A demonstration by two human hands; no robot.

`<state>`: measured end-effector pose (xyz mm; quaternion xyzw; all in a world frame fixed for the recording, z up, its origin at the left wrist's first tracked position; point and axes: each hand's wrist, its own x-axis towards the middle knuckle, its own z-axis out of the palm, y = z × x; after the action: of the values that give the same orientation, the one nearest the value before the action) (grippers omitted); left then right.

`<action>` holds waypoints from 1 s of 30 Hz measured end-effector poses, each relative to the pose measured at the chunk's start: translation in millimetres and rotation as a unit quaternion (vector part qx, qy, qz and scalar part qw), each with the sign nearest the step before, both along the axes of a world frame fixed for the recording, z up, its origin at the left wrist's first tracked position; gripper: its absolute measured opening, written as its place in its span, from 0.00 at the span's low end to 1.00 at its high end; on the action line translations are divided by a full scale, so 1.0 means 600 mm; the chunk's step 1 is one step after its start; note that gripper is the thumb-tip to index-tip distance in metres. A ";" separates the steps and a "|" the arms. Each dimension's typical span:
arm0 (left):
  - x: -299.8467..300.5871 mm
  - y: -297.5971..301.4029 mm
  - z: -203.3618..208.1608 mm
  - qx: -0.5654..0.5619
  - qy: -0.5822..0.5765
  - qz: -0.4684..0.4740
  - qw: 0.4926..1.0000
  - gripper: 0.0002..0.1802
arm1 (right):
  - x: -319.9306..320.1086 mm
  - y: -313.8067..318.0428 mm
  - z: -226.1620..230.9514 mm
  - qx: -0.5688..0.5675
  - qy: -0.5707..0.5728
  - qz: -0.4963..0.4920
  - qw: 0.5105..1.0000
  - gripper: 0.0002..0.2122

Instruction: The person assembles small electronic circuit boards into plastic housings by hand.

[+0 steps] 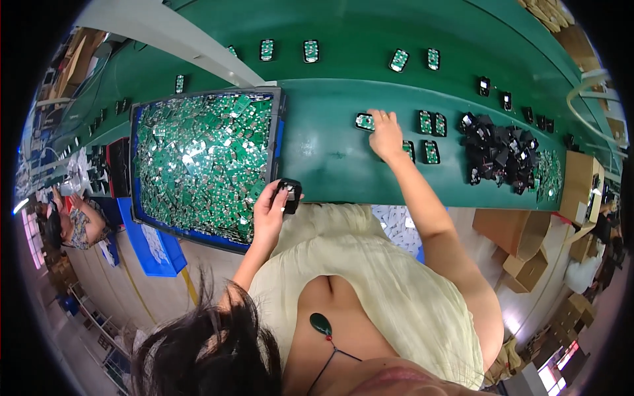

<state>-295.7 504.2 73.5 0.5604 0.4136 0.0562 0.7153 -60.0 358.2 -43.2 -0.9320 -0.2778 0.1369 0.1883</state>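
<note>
My left hand [267, 216] is closed round a black plastic casing [290, 196], held in front of my body at the table's near edge. Farther out over the green table, my right hand [386, 137] has its fingers on a black casing with a green circuit board in it [364, 121]. Just right of that hand stand several more filled casings [430, 152], some in a pair [425, 122]. One of them is partly hidden behind my right wrist. To the left, a large tray [280, 105] holds a heap of loose green circuit boards [198, 158].
A pile of black casings [498, 148] lies at the right, beside small loose boards [549, 173] and a cardboard box [581, 188]. Spaced-out casings with boards [311, 51] line the far green strip. A grey post [178, 36] slants over the tray. Another person [82, 221] sits far left.
</note>
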 end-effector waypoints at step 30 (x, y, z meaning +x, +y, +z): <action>0.299 -0.127 -0.179 0.399 -0.118 -0.657 0.628 0.10 | 0.066 -0.152 0.053 -0.145 -0.002 -0.077 0.986 0.18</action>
<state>-116.3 427.7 -33.8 0.9028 -0.2152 -0.2038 0.3117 -20.5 267.3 -11.5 -0.9683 -0.1832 0.1587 0.0602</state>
